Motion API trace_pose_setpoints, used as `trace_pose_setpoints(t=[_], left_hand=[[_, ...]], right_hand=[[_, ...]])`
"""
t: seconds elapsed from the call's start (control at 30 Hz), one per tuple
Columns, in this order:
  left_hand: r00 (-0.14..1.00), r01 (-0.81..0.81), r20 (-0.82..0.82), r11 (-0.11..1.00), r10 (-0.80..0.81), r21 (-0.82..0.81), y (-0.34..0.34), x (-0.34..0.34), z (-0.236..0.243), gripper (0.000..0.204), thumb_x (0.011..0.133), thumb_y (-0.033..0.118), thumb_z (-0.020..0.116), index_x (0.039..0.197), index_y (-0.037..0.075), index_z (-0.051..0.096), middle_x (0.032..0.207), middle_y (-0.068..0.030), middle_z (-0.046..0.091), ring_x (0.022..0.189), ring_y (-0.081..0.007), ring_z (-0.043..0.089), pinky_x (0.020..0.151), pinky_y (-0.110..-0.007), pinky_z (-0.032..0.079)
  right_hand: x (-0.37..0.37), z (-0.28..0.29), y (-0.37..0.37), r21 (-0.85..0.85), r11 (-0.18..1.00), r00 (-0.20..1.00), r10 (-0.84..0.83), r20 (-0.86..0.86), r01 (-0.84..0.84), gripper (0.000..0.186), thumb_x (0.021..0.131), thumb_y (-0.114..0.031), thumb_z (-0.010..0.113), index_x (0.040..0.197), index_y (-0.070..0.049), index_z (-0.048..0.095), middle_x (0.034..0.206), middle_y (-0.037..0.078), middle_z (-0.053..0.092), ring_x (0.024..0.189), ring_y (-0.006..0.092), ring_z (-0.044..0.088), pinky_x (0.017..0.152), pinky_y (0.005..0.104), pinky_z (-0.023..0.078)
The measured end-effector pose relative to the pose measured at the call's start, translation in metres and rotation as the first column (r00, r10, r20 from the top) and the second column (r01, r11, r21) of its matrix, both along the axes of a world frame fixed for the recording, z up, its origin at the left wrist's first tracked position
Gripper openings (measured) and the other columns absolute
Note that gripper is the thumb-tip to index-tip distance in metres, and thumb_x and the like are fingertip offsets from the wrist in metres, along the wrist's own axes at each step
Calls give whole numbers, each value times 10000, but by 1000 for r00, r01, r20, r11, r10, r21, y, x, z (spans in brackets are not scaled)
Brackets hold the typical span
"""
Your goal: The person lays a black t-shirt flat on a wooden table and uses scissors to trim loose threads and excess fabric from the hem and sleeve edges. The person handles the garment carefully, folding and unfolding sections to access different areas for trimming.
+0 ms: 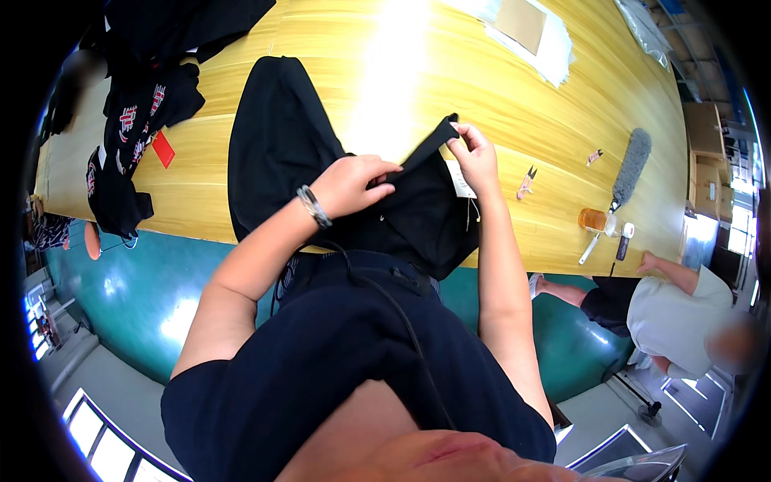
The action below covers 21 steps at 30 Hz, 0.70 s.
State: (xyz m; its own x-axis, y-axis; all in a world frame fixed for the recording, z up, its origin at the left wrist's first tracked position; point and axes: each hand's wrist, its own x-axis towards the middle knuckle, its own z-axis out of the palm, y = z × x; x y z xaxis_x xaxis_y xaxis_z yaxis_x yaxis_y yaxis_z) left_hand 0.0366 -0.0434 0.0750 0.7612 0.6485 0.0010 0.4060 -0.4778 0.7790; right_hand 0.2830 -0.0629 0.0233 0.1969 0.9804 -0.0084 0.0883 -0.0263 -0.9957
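A black garment lies spread over the near edge of the wooden table, just in front of my body. My right hand pinches one end of a narrow folded edge of it, which is lifted off the tabletop. At the other end of that edge, the fingertips of my left hand hold the cloth, with the thumb lower and a little apart. A white paper tag on a string hangs from the garment beside my right wrist. The garment's exact kind cannot be made out.
Dark printed garments with a red tag lie at the left. To the right are thread snips, a grey duster and a jar of amber liquid. Another person stands at the right edge. Papers lie at the far side.
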Motion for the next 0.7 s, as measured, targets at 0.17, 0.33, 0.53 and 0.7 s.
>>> trace_pose_setpoints(t=[0.17, 0.33, 0.53, 0.7], left_hand=[[975, 36, 217, 998, -45, 45, 31, 19, 33, 496, 813, 206, 593, 1249, 23, 445, 1178, -167, 519, 1098, -261, 508, 923, -341, 395], [856, 304, 431, 952, -285, 27, 47, 62, 44, 342, 793, 270, 605, 1028, 53, 486, 1274, -136, 459, 1254, -305, 364, 1037, -404, 271], [827, 459, 538, 750, -165, -476, 50, 67, 33, 158, 856, 201, 584, 836, 66, 504, 816, -7, 583, 760, -103, 535, 761, -255, 406], [765, 492, 561, 275, 315, -826, 26, 74, 45, 109, 877, 156, 561, 874, 48, 555, 802, 29, 579, 719, -29, 517, 667, -188, 423]], right_hand=[[-11, 71, -23, -66, 962, 935, 240, -262, -265, 170, 843, -11, 529, 1012, -11, 539, 899, -14, 570, 834, 35, 516, 747, 184, 411], [-14, 101, -39, -35, 975, 931, 197, -306, -218, 137, 884, -85, 546, 999, -9, 547, 888, -17, 577, 806, 28, 515, 715, 184, 418], [-5, 115, -55, -66, 995, 937, 43, -347, -70, 137, 899, -97, 535, 993, 2, 542, 863, -6, 578, 790, 36, 522, 711, 175, 421], [-8, 113, -56, 44, 998, 904, 53, -424, -38, 183, 898, -73, 518, 1062, -12, 465, 786, -30, 519, 725, 16, 454, 664, 155, 363]])
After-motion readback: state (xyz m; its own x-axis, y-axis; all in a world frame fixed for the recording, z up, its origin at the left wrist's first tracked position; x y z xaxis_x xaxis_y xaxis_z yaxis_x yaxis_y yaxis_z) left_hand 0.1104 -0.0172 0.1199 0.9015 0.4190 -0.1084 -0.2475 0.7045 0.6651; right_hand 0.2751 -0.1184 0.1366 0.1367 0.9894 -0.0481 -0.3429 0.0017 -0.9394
